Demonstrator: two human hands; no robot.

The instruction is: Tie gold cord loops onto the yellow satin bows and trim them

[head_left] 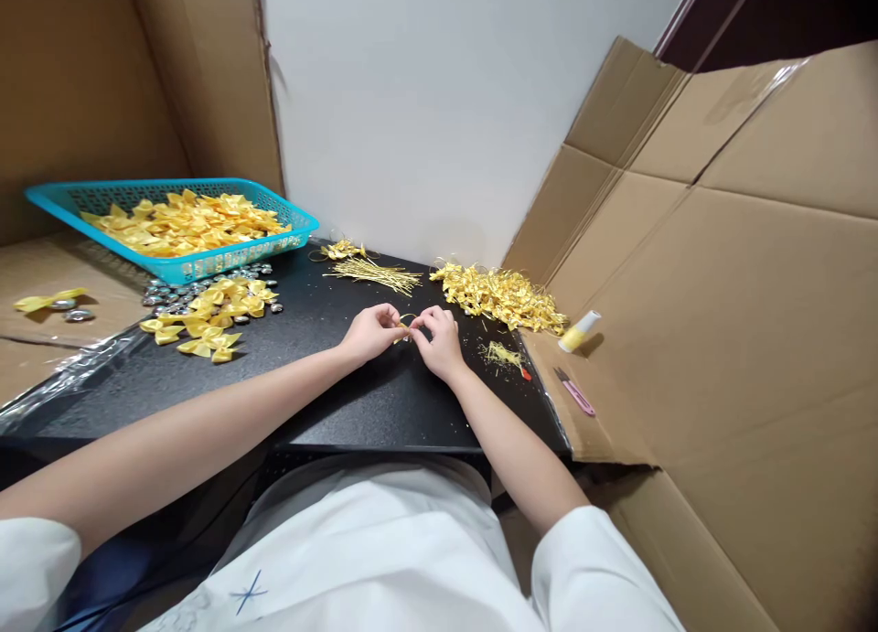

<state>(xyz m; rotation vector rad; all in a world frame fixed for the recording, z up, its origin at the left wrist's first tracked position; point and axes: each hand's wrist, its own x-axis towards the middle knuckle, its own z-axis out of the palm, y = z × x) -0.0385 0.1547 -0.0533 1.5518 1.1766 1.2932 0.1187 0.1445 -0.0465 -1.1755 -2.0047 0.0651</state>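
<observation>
My left hand [370, 334] and my right hand [440, 343] meet over the black table [384, 403], fingertips pinched close together. Between them is a thin gold cord [407, 316], part of it curving up in a small loop. A bit of yellow shows under the fingertips, mostly hidden, so its shape cannot be made out. Just beyond the hands lies a bundle of straight gold cords [376, 273]. Yellow ribbon bows [209, 337] and silvery buttons [165, 294] are scattered to the left.
A blue basket [182, 268] heaped with yellow bows stands at the back left. At the back right is a pile of gold-corded bows [500, 295]. Cord scraps [502, 355], a glue stick [580, 331] and pink thread snips [576, 393] lie right. Cardboard walls [741, 303] flank the table.
</observation>
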